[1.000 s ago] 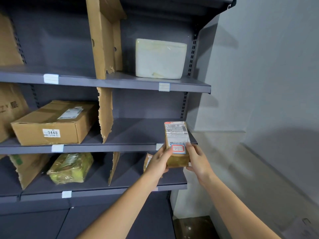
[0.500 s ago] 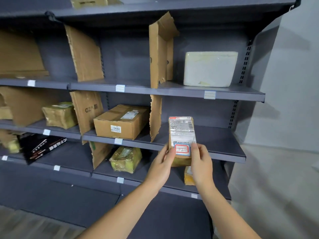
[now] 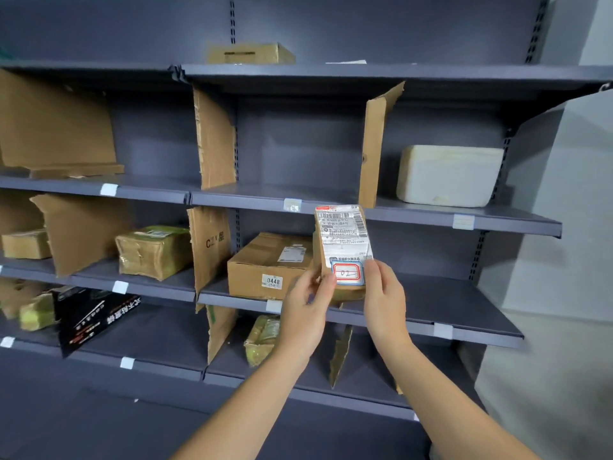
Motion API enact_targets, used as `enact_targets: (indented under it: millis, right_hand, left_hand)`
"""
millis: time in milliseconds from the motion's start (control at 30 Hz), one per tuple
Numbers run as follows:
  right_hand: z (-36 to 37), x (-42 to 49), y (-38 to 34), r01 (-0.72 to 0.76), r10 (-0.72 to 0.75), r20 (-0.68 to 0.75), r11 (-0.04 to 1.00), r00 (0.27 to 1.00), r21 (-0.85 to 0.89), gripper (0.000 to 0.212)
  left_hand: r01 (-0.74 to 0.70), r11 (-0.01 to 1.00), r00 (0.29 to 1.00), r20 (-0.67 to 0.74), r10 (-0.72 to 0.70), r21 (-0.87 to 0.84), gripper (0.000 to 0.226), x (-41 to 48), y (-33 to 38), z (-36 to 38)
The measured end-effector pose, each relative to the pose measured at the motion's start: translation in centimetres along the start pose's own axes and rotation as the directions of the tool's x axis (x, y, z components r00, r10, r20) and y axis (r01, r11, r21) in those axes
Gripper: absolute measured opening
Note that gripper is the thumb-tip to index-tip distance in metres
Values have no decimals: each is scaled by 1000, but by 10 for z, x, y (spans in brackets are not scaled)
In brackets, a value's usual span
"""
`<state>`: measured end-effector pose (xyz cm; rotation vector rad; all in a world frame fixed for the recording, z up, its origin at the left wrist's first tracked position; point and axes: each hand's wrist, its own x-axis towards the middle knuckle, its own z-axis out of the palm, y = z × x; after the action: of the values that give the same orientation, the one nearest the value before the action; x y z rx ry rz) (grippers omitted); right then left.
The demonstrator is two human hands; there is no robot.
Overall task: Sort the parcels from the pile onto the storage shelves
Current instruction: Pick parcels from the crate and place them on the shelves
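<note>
**A:** Where's your small parcel (image 3: 341, 250) right now?

**B:** Mid frame, upright, in front of the middle shelf (image 3: 447, 303) and not resting on it. Your left hand (image 3: 305, 307) pinches its lower left edge, and your right hand (image 3: 384, 300) grips the lower right.

**A:** Anything you can't see?

**B:** Its bottom is behind your fingers. The label print is too small to read. A wrapped parcel (image 3: 262, 338) further down is half behind your left hand.

**A:** Counts?

**B:** Two hands, one 0448 box (image 3: 268, 267), one white foam box (image 3: 447, 175), one carton (image 3: 252, 53) up top.
</note>
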<state>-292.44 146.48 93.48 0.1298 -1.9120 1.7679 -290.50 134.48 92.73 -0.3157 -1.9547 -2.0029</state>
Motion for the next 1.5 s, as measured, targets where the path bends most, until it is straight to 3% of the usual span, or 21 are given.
enact_targets:
  millis: [200,333,400,500,633,800,1000,1200,1333,1500]
  right_hand:
    - [87,21,-49,61,-61,-27,998,998,-6,15]
    - [114,48,-67,110,-112,-30,992,993,-55,21]
    - [123,65,-73,123,-125,-26,991,992,-58,22]
    - [134,90,-70,165,-165,10,981,986,-100,24]
    - [148,125,-56,230,-230,24,947,973,-226,36]
    - [169,188,-27,161,-153,51,943,987,-291,44]
    - [187,247,-8,207,-200,62,881,978,-425,43]
    - [207,267,-5,201,-172,103,843,980,-499,48]
    - [212,258,-16,161,-132,93,829,987,-535,49]
    - [207,221,-26,85,-122,-48,878,991,-471,47]
  left_hand:
    - [-52,998,998,-44,50,-43,25,56,37,-76]
    - [-65,997,997,49,67,-33,21,91,52,-96]
    - [-81,997,991,105,80,12,20,115,54,-102]
    - [-97,993,984,156,86,63,37,149,51,-106]
    - [-96,986,993,82,85,133,31,190,48,-108]
    - [-138,958,990,64,125,253,24,251,36,-100]
    - [-154,878,988,73,135,454,38,315,16,-98]
    - [-115,893,993,87,85,436,35,347,8,-104]
    - [-46,954,996,87,21,298,36,356,5,-112]
    - [-113,975,991,-46,124,193,31,329,5,-117]
